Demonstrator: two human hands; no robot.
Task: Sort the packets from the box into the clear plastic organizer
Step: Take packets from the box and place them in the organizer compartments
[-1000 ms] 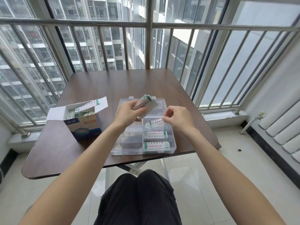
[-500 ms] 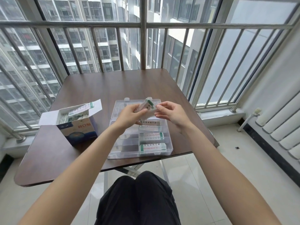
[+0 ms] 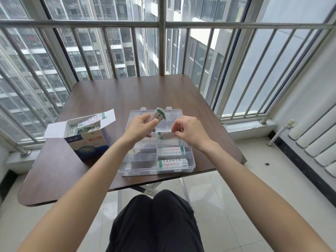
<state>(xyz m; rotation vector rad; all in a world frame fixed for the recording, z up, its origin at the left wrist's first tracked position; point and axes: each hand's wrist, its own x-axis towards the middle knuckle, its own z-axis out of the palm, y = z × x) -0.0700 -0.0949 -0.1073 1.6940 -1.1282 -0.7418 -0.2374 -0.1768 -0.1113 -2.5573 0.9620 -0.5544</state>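
Observation:
A clear plastic organizer (image 3: 140, 161) lies open on the brown table (image 3: 116, 95) near its front edge. My left hand (image 3: 141, 127) grips a stack of white and green packets (image 3: 160, 114) above the organizer's far part. My right hand (image 3: 189, 129) pinches one packet (image 3: 166, 135) and holds it over a right-column compartment. Packets fill two nearer right-column compartments, one (image 3: 171, 151) behind the other (image 3: 172, 163). The blue and white box (image 3: 89, 142) stands open to the left, with more packets (image 3: 85, 125) inside.
A metal railing (image 3: 161, 24) and window bars run behind and to the right of the table. A white radiator (image 3: 316, 142) is on the right wall. My dark-trousered knees (image 3: 154, 224) are below the table's front edge, above a tiled floor.
My right hand met the stack in my left hand, then came down holding one packet to the organizer's right column. The view shifted slightly.

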